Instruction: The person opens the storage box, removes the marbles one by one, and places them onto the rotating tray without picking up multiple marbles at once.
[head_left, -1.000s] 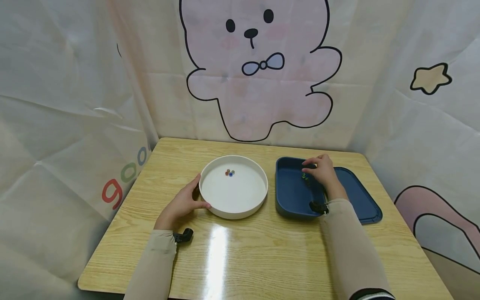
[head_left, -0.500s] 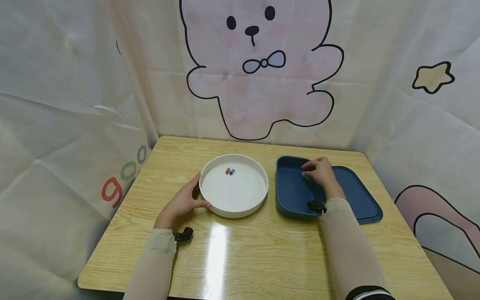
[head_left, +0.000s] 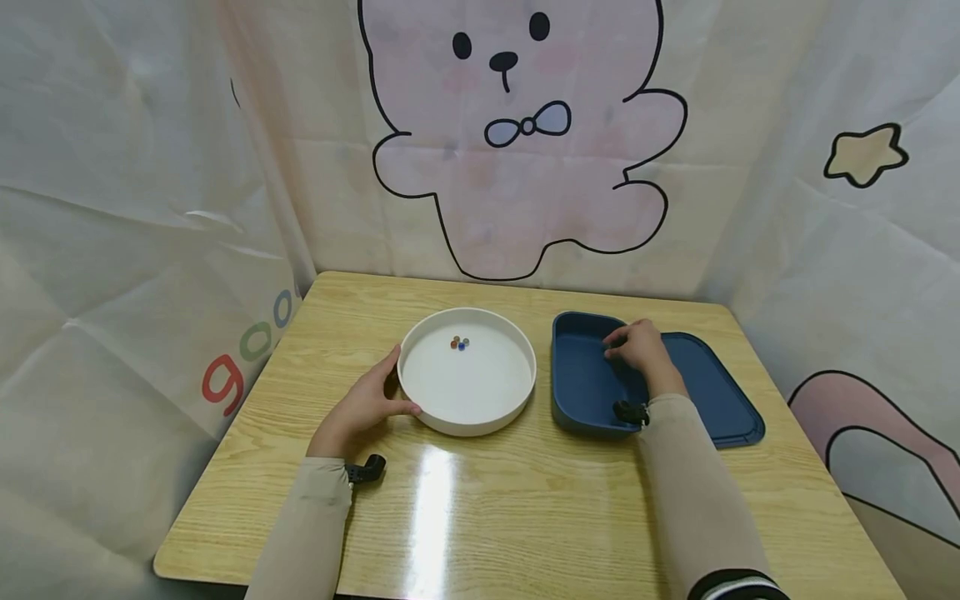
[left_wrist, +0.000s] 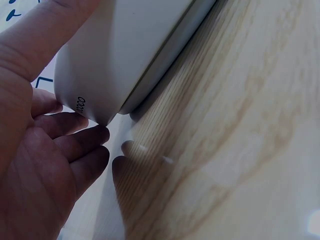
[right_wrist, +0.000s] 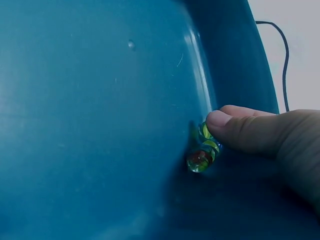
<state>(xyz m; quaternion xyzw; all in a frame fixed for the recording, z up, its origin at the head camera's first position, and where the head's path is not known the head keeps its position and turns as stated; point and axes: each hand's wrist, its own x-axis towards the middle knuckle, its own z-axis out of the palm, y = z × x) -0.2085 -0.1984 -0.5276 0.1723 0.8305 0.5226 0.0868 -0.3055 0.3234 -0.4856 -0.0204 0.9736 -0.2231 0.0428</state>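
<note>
My left hand (head_left: 365, 406) holds the near left wall of a round white tray (head_left: 467, 392), thumb and fingertips against its outside. Several small coloured marbles (head_left: 461, 345) lie together in the tray's far half. My right hand (head_left: 639, 347) reaches down into a deep blue box (head_left: 581, 400). In the right wrist view, its thumb (right_wrist: 218, 118) and a finger behind it pinch a clear glass marble (right_wrist: 205, 132) with green and yellow swirls, low by the box's wall. Right below, touching in this view, are more glass marbles (right_wrist: 200, 161), one showing red.
Partly under the right forearm, a flat blue lid (head_left: 723, 400) lies to the right of the box. All of it rests on a pale wooden table (head_left: 510, 508). A printed cloth (head_left: 517, 183) hangs behind the table and at both sides.
My right hand has come down a little inside the box, and its thumb and finger have closed on the marbles, which the hand now covers in the head view. The left hand stays put.
</note>
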